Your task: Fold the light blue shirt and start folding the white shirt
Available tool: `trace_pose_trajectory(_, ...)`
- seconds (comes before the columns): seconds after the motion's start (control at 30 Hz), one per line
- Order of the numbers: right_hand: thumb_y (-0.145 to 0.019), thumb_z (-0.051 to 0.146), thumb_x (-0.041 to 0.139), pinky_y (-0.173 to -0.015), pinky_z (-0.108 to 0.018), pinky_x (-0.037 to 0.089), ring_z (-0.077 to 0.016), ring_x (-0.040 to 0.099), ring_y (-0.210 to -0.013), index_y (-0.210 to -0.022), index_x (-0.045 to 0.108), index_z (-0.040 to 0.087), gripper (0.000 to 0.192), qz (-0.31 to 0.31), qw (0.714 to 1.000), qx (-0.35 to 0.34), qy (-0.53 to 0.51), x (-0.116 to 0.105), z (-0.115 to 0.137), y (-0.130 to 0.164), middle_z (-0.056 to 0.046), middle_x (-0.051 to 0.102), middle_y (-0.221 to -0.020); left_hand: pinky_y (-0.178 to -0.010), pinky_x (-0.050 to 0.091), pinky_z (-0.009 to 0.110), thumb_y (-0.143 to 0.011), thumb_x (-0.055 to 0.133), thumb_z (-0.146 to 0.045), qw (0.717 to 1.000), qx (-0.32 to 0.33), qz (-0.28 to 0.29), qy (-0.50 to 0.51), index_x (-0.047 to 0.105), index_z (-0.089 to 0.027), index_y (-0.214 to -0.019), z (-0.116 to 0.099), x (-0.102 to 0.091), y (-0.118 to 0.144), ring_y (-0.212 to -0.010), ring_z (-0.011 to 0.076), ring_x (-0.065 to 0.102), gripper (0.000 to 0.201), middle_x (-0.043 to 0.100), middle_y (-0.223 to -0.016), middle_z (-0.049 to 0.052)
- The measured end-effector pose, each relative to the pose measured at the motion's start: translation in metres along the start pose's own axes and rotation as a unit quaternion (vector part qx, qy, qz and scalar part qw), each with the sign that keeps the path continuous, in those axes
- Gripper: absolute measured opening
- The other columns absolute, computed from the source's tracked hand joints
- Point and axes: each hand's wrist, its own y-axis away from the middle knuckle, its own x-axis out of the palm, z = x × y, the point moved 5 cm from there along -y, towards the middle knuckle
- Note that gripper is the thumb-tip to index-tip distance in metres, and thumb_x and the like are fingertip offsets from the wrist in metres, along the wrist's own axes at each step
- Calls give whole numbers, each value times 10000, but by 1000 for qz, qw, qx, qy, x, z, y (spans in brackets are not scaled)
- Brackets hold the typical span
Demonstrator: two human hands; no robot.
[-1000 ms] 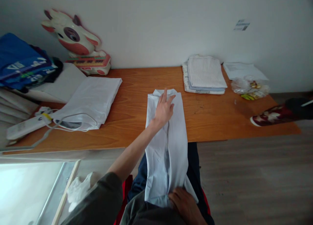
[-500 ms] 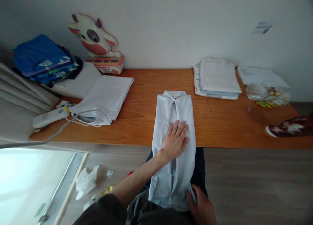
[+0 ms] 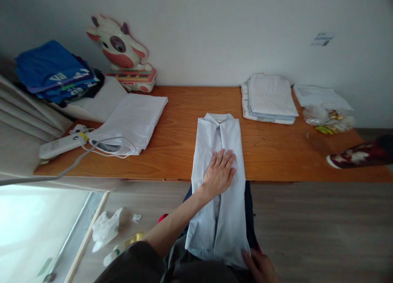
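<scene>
A pale blue collared shirt [image 3: 224, 139], folded into a long narrow strip, lies with its collar on the wooden table [image 3: 184, 123] and its tail hanging over the front edge onto my lap. My left hand [image 3: 218, 174] presses flat on the shirt's middle near the table edge, fingers spread. My right hand [image 3: 260, 268] is at the shirt's bottom right corner at the frame's lower edge; its grip is partly hidden.
A folded white cloth [image 3: 130, 121] and a white remote [image 3: 59, 146] with a cord lie at the left. A cow-shaped toy [image 3: 123, 53] and blue clothes [image 3: 52, 72] stand at the back left. Folded laundry [image 3: 268, 98], papers and a plastic bag [image 3: 328, 117] are at the right.
My left hand slid from the collar down to the shirt's middle and stayed there. My right hand moved from the hem's centre to its bottom right corner.
</scene>
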Motion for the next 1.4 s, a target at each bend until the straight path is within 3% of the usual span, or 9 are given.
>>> trace_pose_trajectory(0.13,-844,890,624,-588,-282,517,-198,636,-611,-747,719,216,687,36,995,80,-38,-2,-4,-27,-20,665,-628,-1386,192,570,-1107,457,-357,1000,-1,-1,2,429,-213,-1671,0,0,1,-1683,325,245,583,391,-1767,96)
trace_pose_trajectory(0.27,-842,946,549,-554,-286,481,-181,608,-542,-698,706,217,759,169,965,141,-139,18,0,-3,-19,648,-603,-1382,206,571,-1107,455,-364,1000,-2,-1,-1,425,-222,-1674,-1,0,1,-1683,320,247,585,389,-1768,89)
trace_pose_trajectory(0.37,-769,1025,509,-443,-268,357,-165,539,-417,-679,694,222,829,162,955,173,-181,16,1,10,-20,608,-519,-1381,211,571,-1107,454,-358,1000,-3,2,-8,412,-228,-1681,-1,0,0,-1681,320,253,590,387,-1770,83)
trace_pose_trajectory(0.6,-855,841,633,-491,-257,369,-151,558,-510,-613,588,213,674,225,970,74,-53,-6,8,-35,7,570,-560,-1379,190,602,-1106,454,-355,1000,9,6,-26,315,-277,-1726,-3,-3,1,-1698,334,185,641,345,-1792,64)
trace_pose_trajectory(0.83,-884,673,668,-461,-240,421,-128,545,-434,-728,715,186,514,446,882,146,-38,5,-37,-5,-11,701,-637,-1307,74,823,-1118,412,-462,997,-9,35,-61,431,-341,-1662,-5,-2,1,-1691,406,166,559,344,-1792,30)
trace_pose_trajectory(1.0,-974,683,597,-609,-285,491,-208,712,-690,-1022,766,183,530,324,942,62,-57,-48,3,-76,-61,790,-818,-1304,103,819,-1090,453,-563,998,-11,41,-47,450,-317,-1651,-5,-3,1,-1689,430,145,613,335,-1794,58)
trace_pose_trajectory(1.1,-999,701,570,-652,-306,476,-219,704,-705,-934,727,203,526,237,971,-10,38,-61,38,-119,-45,765,-768,-1307,98,811,-1080,473,-580,998,-11,43,-40,446,-306,-1651,-5,-3,2,-1687,427,157,633,339,-1791,74)
trace_pose_trajectory(1.27,-1003,671,614,-658,-330,422,-225,691,-667,-786,665,254,473,125,964,-115,207,-61,86,-138,-14,723,-697,-1321,129,782,-1085,490,-529,999,-16,37,-23,486,-299,-1612,-2,-7,2,-1686,396,189,575,359,-1783,72)
trace_pose_trajectory(1.4,-1083,555,528,-742,-359,511,-238,730,-740,-941,729,275,373,-99,958,-200,178,-89,142,-155,-40,773,-830,-1344,153,737,-1050,572,-392,999,-25,25,-13,607,-277,-1482,-2,-12,-1,-1677,370,238,448,413,-1754,68)
